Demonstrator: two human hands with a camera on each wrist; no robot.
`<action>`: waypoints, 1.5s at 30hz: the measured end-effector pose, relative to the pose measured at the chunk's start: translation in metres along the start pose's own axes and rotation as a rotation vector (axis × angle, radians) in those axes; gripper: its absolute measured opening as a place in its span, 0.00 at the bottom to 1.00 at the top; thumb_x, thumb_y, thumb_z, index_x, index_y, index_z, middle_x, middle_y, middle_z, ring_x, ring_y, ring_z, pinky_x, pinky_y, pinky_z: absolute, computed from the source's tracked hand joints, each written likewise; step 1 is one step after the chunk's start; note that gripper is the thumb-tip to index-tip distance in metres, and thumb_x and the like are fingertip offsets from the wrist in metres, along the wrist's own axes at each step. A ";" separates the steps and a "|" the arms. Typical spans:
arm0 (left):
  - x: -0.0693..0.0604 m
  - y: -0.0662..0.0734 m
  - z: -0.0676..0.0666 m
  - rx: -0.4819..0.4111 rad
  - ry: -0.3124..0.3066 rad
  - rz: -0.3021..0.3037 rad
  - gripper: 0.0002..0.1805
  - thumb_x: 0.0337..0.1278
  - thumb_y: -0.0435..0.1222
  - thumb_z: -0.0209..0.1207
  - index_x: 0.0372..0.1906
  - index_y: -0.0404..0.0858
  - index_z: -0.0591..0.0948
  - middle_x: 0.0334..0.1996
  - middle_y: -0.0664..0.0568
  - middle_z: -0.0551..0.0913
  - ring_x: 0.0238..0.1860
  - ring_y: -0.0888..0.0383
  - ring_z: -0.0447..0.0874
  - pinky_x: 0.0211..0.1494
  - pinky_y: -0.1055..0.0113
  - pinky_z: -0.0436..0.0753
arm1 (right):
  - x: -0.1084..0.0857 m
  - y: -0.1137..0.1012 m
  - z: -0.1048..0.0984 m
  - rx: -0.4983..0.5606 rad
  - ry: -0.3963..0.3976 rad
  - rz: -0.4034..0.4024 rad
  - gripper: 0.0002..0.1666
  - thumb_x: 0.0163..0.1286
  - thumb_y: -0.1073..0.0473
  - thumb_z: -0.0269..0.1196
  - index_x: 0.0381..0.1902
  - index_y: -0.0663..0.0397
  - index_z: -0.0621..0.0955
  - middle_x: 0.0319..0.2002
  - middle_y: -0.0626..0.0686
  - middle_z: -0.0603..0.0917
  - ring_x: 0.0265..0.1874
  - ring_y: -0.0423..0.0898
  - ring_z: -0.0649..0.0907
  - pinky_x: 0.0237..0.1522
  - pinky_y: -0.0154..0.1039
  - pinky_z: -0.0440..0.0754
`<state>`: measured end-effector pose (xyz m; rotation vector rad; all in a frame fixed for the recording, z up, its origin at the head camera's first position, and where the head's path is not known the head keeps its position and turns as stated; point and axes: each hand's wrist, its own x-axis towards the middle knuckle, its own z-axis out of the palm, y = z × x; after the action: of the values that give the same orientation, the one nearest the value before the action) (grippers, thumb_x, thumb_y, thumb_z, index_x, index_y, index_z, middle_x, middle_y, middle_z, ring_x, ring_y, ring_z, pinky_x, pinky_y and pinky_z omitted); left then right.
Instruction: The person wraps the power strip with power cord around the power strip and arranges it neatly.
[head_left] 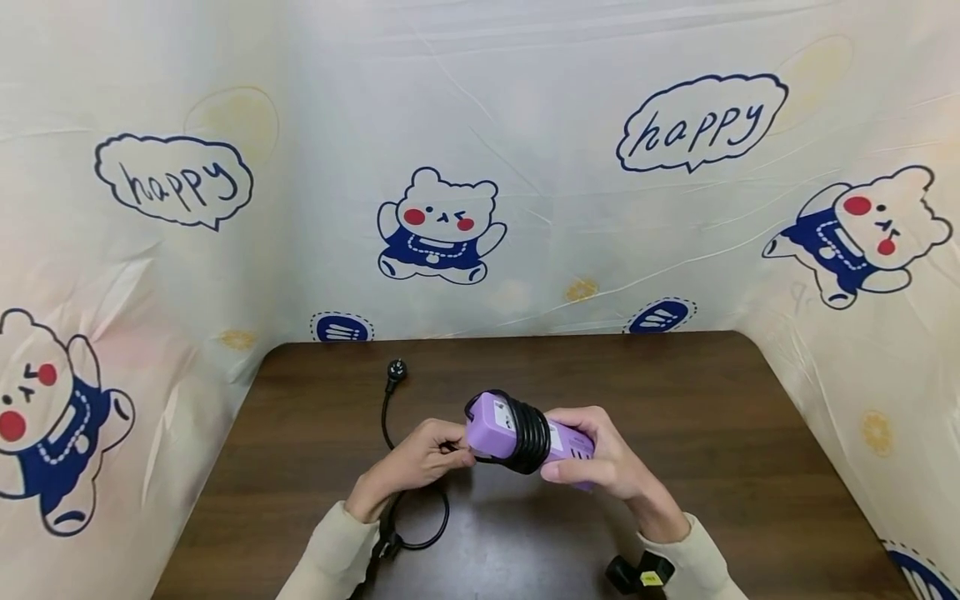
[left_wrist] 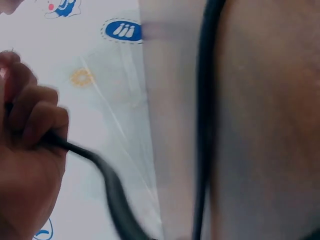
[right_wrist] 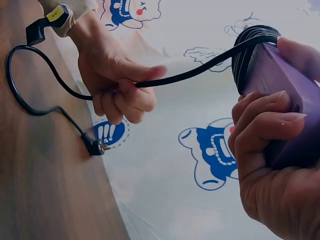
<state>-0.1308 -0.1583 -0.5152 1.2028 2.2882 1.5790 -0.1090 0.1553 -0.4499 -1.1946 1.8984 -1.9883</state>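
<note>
In the head view, a long purple power strip [head_left: 491,427] is held tilted above the table, with a black cord [head_left: 531,439] wound in several turns around its middle. My right hand [head_left: 607,454] grips its right end. My left hand [head_left: 423,454] pinches the cord by the strip's left end. The right wrist view shows the cord [right_wrist: 195,74] stretched between the coil and the left hand [right_wrist: 117,85]. From that hand the loose part loops down, and its black plug [head_left: 397,370] lies toward the back of the table. The left wrist view has the cord [left_wrist: 116,195] close up, blurred.
A dark brown wooden table [head_left: 300,450] lies below the hands. Behind and on both sides hangs a pale printed curtain [head_left: 555,108] with cartoon bears. A black wrist camera [head_left: 651,573] with a yellow label sits at the right sleeve.
</note>
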 end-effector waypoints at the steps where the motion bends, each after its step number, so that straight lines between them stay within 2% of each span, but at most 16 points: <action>1: 0.000 0.002 -0.002 -0.024 -0.028 -0.009 0.15 0.71 0.38 0.65 0.26 0.44 0.76 0.24 0.59 0.73 0.28 0.72 0.69 0.33 0.74 0.70 | 0.000 -0.001 -0.001 -0.002 0.001 -0.004 0.20 0.60 0.66 0.69 0.51 0.60 0.87 0.38 0.53 0.89 0.32 0.42 0.83 0.26 0.41 0.83; 4: 0.001 0.007 -0.006 -0.065 -0.098 -0.032 0.13 0.77 0.35 0.61 0.30 0.45 0.79 0.28 0.55 0.74 0.33 0.70 0.71 0.38 0.72 0.73 | 0.000 -0.002 -0.003 -0.011 0.008 -0.016 0.20 0.60 0.66 0.69 0.52 0.59 0.87 0.39 0.52 0.90 0.33 0.42 0.83 0.27 0.41 0.83; 7: 0.004 0.011 -0.009 -0.066 -0.116 -0.035 0.12 0.81 0.33 0.56 0.35 0.46 0.81 0.31 0.49 0.76 0.35 0.68 0.72 0.40 0.70 0.75 | 0.001 -0.004 -0.004 -0.025 0.008 -0.024 0.21 0.59 0.67 0.69 0.53 0.59 0.87 0.40 0.52 0.90 0.33 0.43 0.84 0.27 0.41 0.83; 11: 0.012 0.013 -0.010 0.056 -0.021 -0.023 0.15 0.82 0.30 0.54 0.35 0.50 0.80 0.28 0.53 0.74 0.30 0.68 0.70 0.34 0.72 0.72 | 0.000 -0.006 -0.002 -0.087 0.018 -0.004 0.24 0.57 0.68 0.73 0.54 0.57 0.87 0.41 0.53 0.91 0.33 0.43 0.84 0.29 0.41 0.83; 14: 0.020 0.014 -0.011 0.166 0.064 -0.060 0.18 0.74 0.25 0.54 0.32 0.52 0.78 0.25 0.61 0.69 0.26 0.69 0.66 0.31 0.73 0.67 | 0.001 -0.007 0.003 -0.149 0.023 0.035 0.26 0.56 0.66 0.78 0.55 0.53 0.88 0.41 0.51 0.91 0.32 0.41 0.85 0.28 0.39 0.83; 15: 0.021 0.015 -0.011 0.187 0.081 -0.076 0.19 0.71 0.24 0.56 0.32 0.53 0.78 0.25 0.63 0.70 0.26 0.69 0.67 0.32 0.73 0.68 | 0.001 -0.006 0.005 -0.165 0.020 0.047 0.26 0.56 0.64 0.78 0.55 0.52 0.88 0.41 0.51 0.91 0.31 0.41 0.85 0.27 0.39 0.83; 17: 0.025 0.017 -0.014 0.224 0.104 -0.102 0.18 0.71 0.26 0.59 0.33 0.55 0.81 0.26 0.66 0.75 0.27 0.68 0.71 0.33 0.72 0.72 | 0.002 -0.006 0.008 -0.200 0.008 0.059 0.26 0.56 0.62 0.80 0.55 0.49 0.88 0.39 0.50 0.91 0.30 0.40 0.85 0.26 0.38 0.83; 20: 0.029 0.022 -0.019 0.278 0.119 -0.125 0.11 0.77 0.37 0.63 0.38 0.59 0.85 0.29 0.68 0.81 0.29 0.67 0.76 0.35 0.69 0.78 | 0.002 -0.003 0.015 -0.248 -0.006 0.075 0.26 0.57 0.58 0.81 0.55 0.46 0.88 0.38 0.47 0.91 0.29 0.39 0.85 0.26 0.38 0.83; 22: 0.031 0.025 -0.023 0.314 0.118 -0.134 0.07 0.78 0.43 0.62 0.40 0.60 0.86 0.29 0.68 0.81 0.29 0.66 0.77 0.35 0.68 0.78 | 0.002 -0.002 0.019 -0.282 -0.011 0.086 0.26 0.57 0.56 0.81 0.55 0.44 0.88 0.38 0.45 0.91 0.29 0.39 0.85 0.26 0.37 0.83; 24: 0.034 0.028 -0.026 0.354 0.103 -0.133 0.07 0.79 0.46 0.60 0.39 0.60 0.85 0.28 0.68 0.79 0.28 0.67 0.75 0.34 0.68 0.77 | 0.002 0.000 0.023 -0.321 -0.017 0.097 0.26 0.58 0.55 0.81 0.55 0.42 0.88 0.38 0.44 0.91 0.28 0.37 0.85 0.27 0.36 0.83; 30: 0.044 0.031 -0.031 0.422 0.041 -0.111 0.09 0.77 0.51 0.61 0.37 0.57 0.85 0.23 0.69 0.71 0.25 0.70 0.67 0.31 0.71 0.70 | 0.005 0.003 0.032 -0.485 -0.093 0.096 0.26 0.58 0.50 0.81 0.54 0.40 0.86 0.38 0.39 0.89 0.30 0.33 0.84 0.30 0.29 0.82; 33: 0.046 0.033 -0.030 0.434 0.026 -0.107 0.09 0.77 0.52 0.61 0.37 0.58 0.85 0.22 0.69 0.69 0.24 0.71 0.65 0.29 0.72 0.68 | 0.005 0.006 0.036 -0.554 -0.123 0.098 0.26 0.56 0.49 0.82 0.51 0.41 0.85 0.36 0.38 0.87 0.28 0.31 0.82 0.29 0.25 0.80; 38: 0.045 0.039 -0.032 0.468 0.045 -0.096 0.09 0.76 0.51 0.62 0.36 0.58 0.84 0.22 0.69 0.68 0.23 0.71 0.64 0.27 0.72 0.66 | 0.004 0.010 0.038 -0.609 -0.124 0.096 0.25 0.54 0.49 0.83 0.45 0.45 0.83 0.32 0.39 0.85 0.25 0.29 0.81 0.26 0.23 0.77; 45: 0.042 0.049 -0.037 0.508 0.058 -0.080 0.08 0.75 0.50 0.63 0.36 0.57 0.85 0.22 0.69 0.69 0.22 0.71 0.64 0.26 0.73 0.66 | 0.007 0.013 0.036 -0.653 -0.123 0.120 0.25 0.52 0.50 0.83 0.44 0.45 0.83 0.31 0.38 0.85 0.25 0.29 0.80 0.26 0.23 0.77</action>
<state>-0.1510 -0.1512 -0.4444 1.1420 2.8393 1.0460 -0.0971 0.1205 -0.4625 -1.2457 2.5691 -1.2239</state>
